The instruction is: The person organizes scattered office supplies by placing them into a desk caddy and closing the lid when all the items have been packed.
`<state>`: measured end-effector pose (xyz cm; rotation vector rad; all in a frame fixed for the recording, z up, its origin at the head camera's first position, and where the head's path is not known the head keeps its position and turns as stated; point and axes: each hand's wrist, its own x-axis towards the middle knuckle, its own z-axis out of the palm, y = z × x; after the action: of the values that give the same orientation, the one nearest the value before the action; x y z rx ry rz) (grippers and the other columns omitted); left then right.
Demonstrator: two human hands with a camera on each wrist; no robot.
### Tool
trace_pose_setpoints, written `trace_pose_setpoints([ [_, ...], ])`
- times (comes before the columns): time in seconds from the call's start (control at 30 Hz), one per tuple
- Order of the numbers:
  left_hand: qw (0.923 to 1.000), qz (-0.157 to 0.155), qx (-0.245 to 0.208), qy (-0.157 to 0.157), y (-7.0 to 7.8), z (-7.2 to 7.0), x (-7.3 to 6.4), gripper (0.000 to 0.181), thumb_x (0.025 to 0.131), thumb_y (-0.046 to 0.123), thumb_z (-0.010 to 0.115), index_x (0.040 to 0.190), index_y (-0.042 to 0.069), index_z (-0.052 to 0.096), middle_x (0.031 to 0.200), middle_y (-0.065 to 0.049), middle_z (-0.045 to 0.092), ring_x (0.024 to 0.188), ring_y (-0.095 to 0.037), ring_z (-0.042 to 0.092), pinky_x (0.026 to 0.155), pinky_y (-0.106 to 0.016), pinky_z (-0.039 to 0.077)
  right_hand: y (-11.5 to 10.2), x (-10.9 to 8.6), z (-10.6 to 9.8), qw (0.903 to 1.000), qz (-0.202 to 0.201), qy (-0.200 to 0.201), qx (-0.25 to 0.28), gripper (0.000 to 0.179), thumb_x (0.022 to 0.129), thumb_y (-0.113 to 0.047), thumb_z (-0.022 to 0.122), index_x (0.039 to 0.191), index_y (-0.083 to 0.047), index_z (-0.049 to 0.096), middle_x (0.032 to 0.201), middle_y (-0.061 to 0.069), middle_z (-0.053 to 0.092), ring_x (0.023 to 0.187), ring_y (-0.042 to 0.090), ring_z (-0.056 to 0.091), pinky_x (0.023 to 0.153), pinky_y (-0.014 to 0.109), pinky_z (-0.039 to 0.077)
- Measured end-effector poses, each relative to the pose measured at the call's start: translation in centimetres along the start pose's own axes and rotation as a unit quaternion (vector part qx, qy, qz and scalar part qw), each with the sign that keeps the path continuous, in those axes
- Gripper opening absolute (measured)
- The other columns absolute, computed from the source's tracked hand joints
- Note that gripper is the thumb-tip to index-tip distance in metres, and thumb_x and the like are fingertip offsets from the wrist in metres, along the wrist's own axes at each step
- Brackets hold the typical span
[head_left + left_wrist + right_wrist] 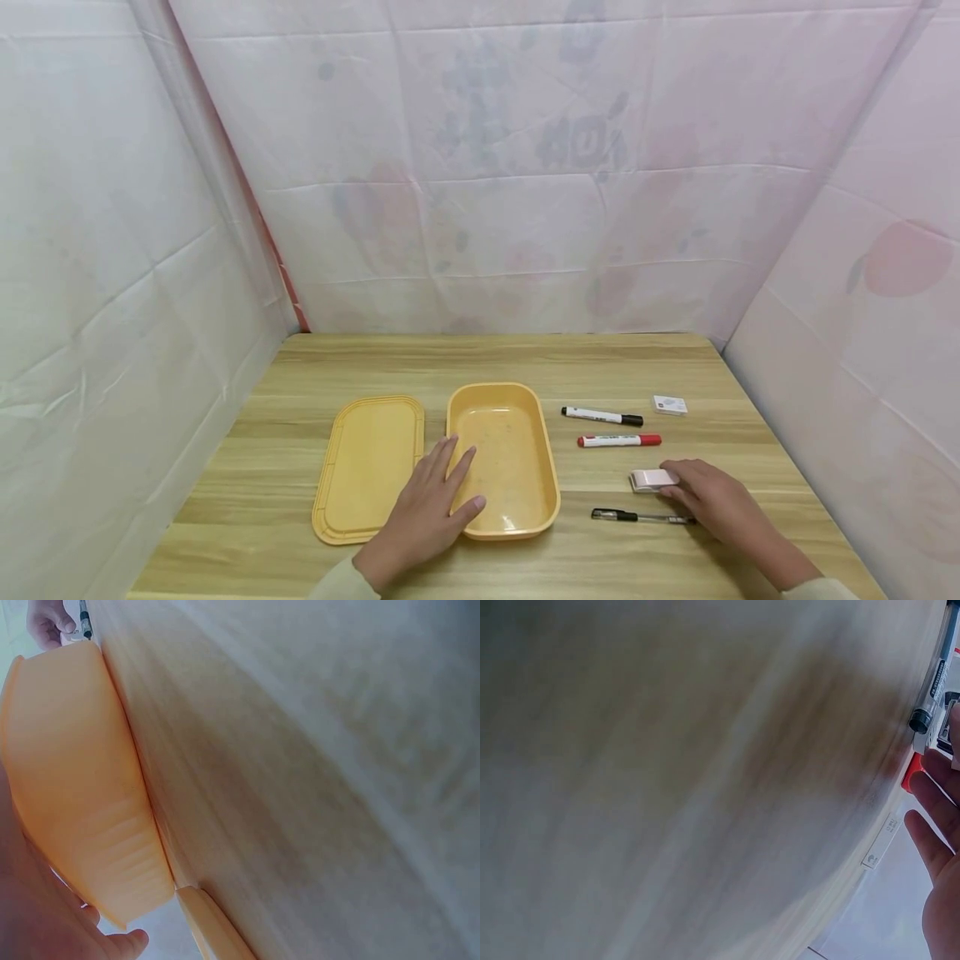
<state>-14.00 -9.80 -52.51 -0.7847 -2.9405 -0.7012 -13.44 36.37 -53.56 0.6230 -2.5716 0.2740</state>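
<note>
My left hand lies over the left rim of a yellow plastic box, fingers spread and fairly straight; the box's side wall fills much of the left wrist view. Thumb and fingertips of my right hand pinch the right end of a small pale-pink stapler, low over the table. Just nearer to me lies a black-capped clear pen, its right end partly behind the right hand. In the right wrist view the stapler's dark metal part shows by the fingers.
A flat yellow lid lies left of the box. To the right are a black marker, a red marker and a small white printed box. Fabric sheets enclose the wooden table at the back and sides.
</note>
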Motion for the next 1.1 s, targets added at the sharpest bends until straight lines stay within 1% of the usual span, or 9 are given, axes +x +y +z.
trace_pose_setpoints([
  [0.1,1.0000,-0.001,0.002,0.000,0.0,0.0,0.0,0.071,0.104,0.062,0.034,0.163,0.026,0.019,0.170,-0.013,0.010,0.156,-0.035,0.011,0.121,-0.064,0.018,0.0,0.0,0.1,1.0000,0.003,-0.001,0.000,0.041,0.071,-0.014,0.088,0.107,-0.015,0.070,0.096,-0.005,0.071,0.085,0.015,0.068,0.071,0.036,0.059],
  [0.3,0.9999,-0.001,0.014,0.004,-0.1,0.1,0.1,0.072,0.103,0.065,0.030,0.163,0.026,0.019,0.170,-0.012,0.011,0.156,-0.034,0.011,0.122,-0.062,0.018,-0.1,0.0,0.0,0.9997,0.019,-0.011,-0.006,0.037,0.074,-0.015,0.086,0.107,-0.014,0.070,0.097,-0.002,0.072,0.086,0.018,0.069,0.071,0.037,0.060],
  [0.57,0.9999,0.000,0.011,0.006,-0.2,0.1,0.1,0.071,0.103,0.063,0.034,0.163,0.027,0.018,0.170,-0.012,0.011,0.156,-0.033,0.011,0.122,-0.062,0.018,-0.3,0.3,-0.3,0.9987,0.039,-0.031,-0.002,0.032,0.078,-0.016,0.084,0.107,-0.014,0.069,0.100,0.000,0.072,0.089,0.020,0.069,0.073,0.041,0.059],
  [0.7,0.9999,0.002,0.009,0.008,-0.2,0.2,0.1,0.070,0.104,0.060,0.037,0.163,0.027,0.018,0.170,-0.012,0.011,0.156,-0.033,0.012,0.121,-0.063,0.018,-0.1,0.6,-0.4,0.9995,0.025,-0.016,-0.004,0.034,0.076,-0.016,0.085,0.106,-0.014,0.070,0.099,0.000,0.072,0.089,0.020,0.069,0.073,0.041,0.059],
  [0.87,1.0000,0.000,0.007,0.007,-0.2,0.1,0.0,0.071,0.103,0.062,0.035,0.163,0.027,0.018,0.170,-0.012,0.011,0.157,-0.033,0.011,0.122,-0.062,0.018,-0.1,1.1,-0.5,0.9999,0.005,0.003,-0.012,0.035,0.074,-0.017,0.086,0.105,-0.013,0.070,0.097,-0.001,0.071,0.086,0.018,0.068,0.070,0.039,0.059],
  [0.93,1.0000,-0.001,0.007,0.006,-0.1,0.0,0.0,0.071,0.103,0.063,0.034,0.163,0.027,0.019,0.170,-0.012,0.011,0.157,-0.033,0.011,0.122,-0.062,0.018,-0.2,1.4,-0.6,0.9999,0.004,0.008,-0.012,0.034,0.074,-0.018,0.086,0.104,-0.013,0.070,0.097,0.000,0.071,0.085,0.017,0.068,0.069,0.039,0.059],
  [1.1,1.0000,-0.002,0.000,0.002,0.1,-0.2,0.0,0.071,0.103,0.061,0.037,0.163,0.025,0.021,0.170,-0.012,0.011,0.157,-0.033,0.010,0.122,-0.062,0.017,-0.7,2.1,-1.0,0.9998,0.013,0.011,-0.005,0.034,0.075,-0.020,0.086,0.104,-0.012,0.071,0.097,0.001,0.072,0.084,0.019,0.068,0.068,0.040,0.058],
])
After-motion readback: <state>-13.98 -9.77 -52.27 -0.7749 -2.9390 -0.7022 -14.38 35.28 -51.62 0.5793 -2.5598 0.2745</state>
